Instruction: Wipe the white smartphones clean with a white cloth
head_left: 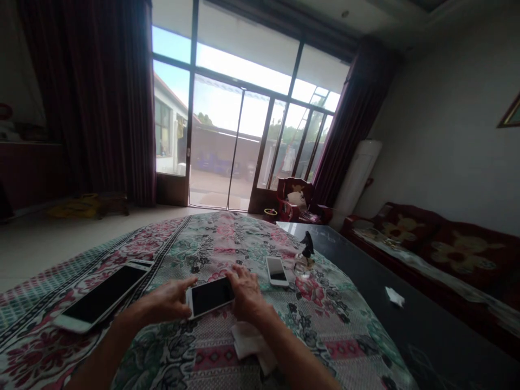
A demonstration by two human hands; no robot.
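Note:
A white smartphone with a dark screen [210, 296] lies on the floral cloth [227, 238] in front of me. My left hand [169, 299] grips its left end, thumb and fingers closed on the edge. At the phone's right end, my right hand [245, 292] rests with its fingers curled over the upper corner. A folded white tissue [248, 341] lies under my right wrist.
A larger white phone [103, 297] lies to the left and a small white phone [277, 271] to the right. A small dark figurine [307, 248] stands by the cloth's right edge. The dark glossy table [406, 325] bears a white paper scrap [394, 296]. A red sofa [447, 249] runs along the right wall.

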